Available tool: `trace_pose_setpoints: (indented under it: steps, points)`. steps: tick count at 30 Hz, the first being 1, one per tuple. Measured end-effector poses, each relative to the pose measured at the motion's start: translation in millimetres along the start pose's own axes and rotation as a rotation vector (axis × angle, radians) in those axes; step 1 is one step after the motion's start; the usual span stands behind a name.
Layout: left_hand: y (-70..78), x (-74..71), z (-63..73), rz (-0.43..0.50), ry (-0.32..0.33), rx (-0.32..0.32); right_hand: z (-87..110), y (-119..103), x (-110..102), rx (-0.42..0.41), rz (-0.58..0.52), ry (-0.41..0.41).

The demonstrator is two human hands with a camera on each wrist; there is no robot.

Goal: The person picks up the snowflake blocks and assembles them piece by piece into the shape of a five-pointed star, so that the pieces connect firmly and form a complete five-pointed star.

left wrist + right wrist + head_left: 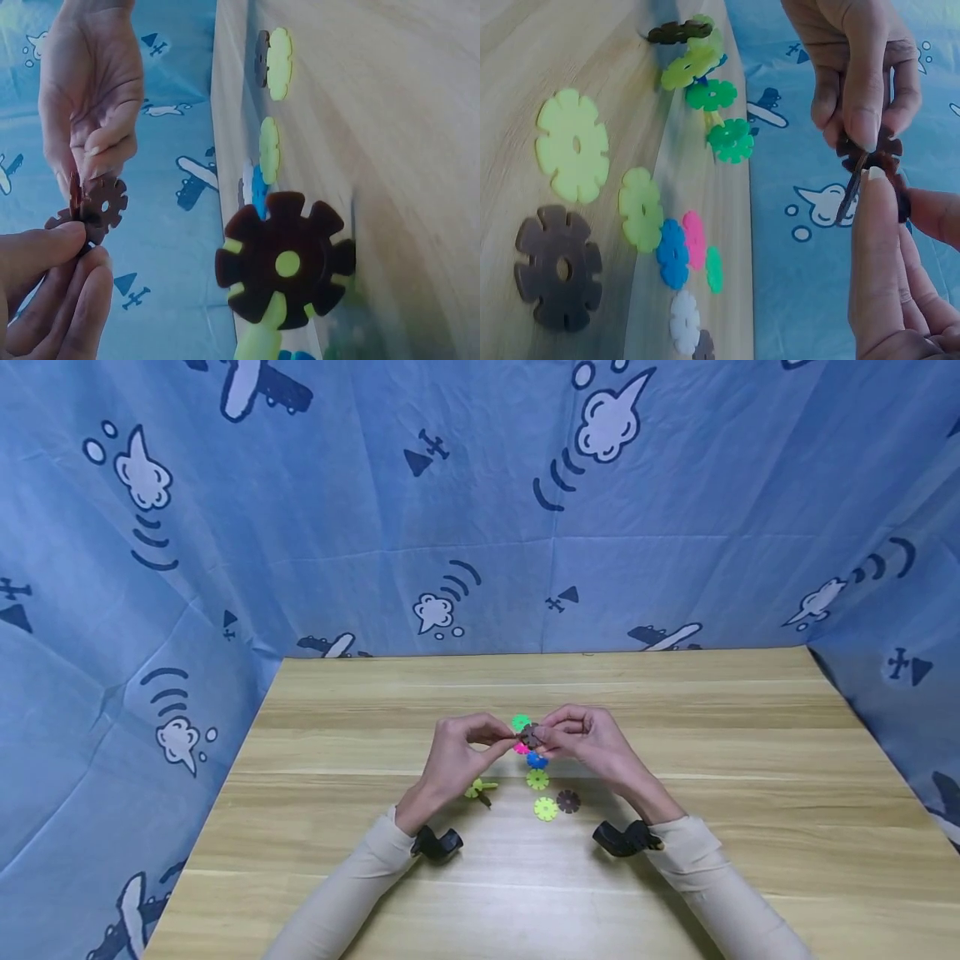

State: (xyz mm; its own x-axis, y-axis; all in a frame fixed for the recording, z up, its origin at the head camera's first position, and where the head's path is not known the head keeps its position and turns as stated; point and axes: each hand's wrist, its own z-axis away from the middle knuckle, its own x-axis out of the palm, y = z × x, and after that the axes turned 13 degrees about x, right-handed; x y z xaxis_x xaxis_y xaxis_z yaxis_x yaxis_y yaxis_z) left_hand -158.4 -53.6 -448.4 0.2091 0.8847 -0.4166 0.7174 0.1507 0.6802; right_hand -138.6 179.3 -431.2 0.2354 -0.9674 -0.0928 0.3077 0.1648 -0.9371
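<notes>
Left hand [456, 756] and right hand [596, 745] pinch joined dark-brown notched plastic discs [531, 735] between them.
From my remote seat I count at least two in that grip, the exact number unclear; loose below lie two yellow-green discs [560, 154], two flat brown discs [546, 262], one cut off by the right wrist view's edge, and one each: blue disc [536, 761], pink disc [695, 251], green disc [714, 270], white disc [680, 330]. One multicoloured interlocked cluster [697, 96] sits near the left wrist. I see a pale wood-grain tabletop [337, 727], with blue printed fabric [360, 527] behind and on both sides. Both beige-sleeved forearms [345, 885] angle inward, fingertips clamped on the brown pieces above the wood.
</notes>
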Motion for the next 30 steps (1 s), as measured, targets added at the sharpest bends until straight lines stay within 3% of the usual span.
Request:
trace_pose_setpoints:
  steps: [9,13,18,23,30]
  points:
    - [-11.0,-14.1,1.6,0.052,0.023,-0.182,2.7,5,-11,-0.035,0.215,0.034]
    - [-16.4,-20.7,4.6,-0.016,-0.008,-0.233,5.2,11,-16,-0.059,0.422,0.047]
    - [-18.8,-25.5,7.5,-0.119,-0.071,-0.246,8.4,17,-18,-0.046,0.63,0.018]
    - [-20.1,-27.2,10.8,-0.152,-0.1,-0.287,11.2,20,-17,-0.01,0.717,-0.015]
    - [-23.9,-29.3,13.5,-0.226,-0.127,-0.299,14.4,24,-18,0.008,0.744,-0.098]
